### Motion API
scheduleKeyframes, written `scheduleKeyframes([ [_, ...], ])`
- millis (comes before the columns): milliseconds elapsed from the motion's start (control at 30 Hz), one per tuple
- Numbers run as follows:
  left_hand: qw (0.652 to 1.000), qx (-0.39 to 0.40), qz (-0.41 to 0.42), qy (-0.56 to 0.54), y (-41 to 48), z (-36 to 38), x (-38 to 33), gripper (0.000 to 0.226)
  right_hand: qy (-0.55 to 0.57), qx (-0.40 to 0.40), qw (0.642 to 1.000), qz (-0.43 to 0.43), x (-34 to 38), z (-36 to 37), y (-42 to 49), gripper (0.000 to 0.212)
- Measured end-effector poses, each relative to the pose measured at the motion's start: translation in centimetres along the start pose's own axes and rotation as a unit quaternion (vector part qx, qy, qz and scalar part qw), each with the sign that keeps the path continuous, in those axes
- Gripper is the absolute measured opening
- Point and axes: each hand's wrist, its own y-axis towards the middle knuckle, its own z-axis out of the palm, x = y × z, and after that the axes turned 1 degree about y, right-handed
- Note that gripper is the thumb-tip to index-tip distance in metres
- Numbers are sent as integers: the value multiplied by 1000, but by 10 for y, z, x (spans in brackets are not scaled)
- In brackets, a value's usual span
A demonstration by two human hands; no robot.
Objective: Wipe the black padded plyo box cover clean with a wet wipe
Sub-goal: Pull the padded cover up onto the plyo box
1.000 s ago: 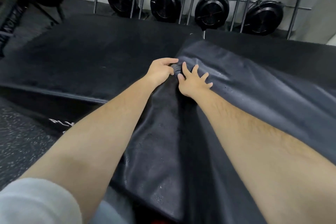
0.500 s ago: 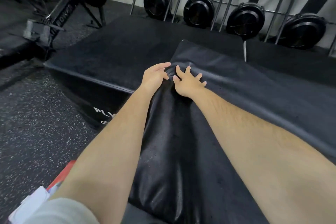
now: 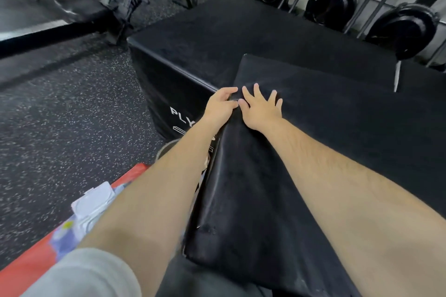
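The black padded cover point(image 3: 325, 128) lies across the plyo box point(image 3: 173, 94) and slopes down toward me, its glossy left edge hanging over the box's side. My left hand point(image 3: 220, 106) pinches that left edge near the box's top rim. My right hand point(image 3: 261, 109) lies flat on the cover beside it, fingers spread. A red pack of wet wipes point(image 3: 79, 214) with a white flip lid sits on the floor at the lower left, partly behind my left arm. No wipe shows in either hand.
Speckled rubber floor point(image 3: 60, 128) stretches to the left. A rowing machine's rail and frame point(image 3: 115, 7) stands at the upper left. Black weight plates point(image 3: 400, 29) on a rack line the wall behind the box.
The view has swung left and down, bringing the box's lettered side and the wipes pack into sight. Both hands stay on the cover's left edge, the left one gripping it more tightly.
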Motion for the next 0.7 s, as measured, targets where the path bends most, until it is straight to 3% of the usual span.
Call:
scheduleKeyframes([
  [200,976,-10,64,206,-1,-2,-4,42,-39,-113,991,-53,5,4,-8,52],
  [433,947,1,108,302,-36,-41,-19,26,-54,-189,971,-132,41,-1,-38,42],
  [700,894,-77,75,436,-143,-161,7,10,-29,-23,942,-333,144,19,-93,26],
])
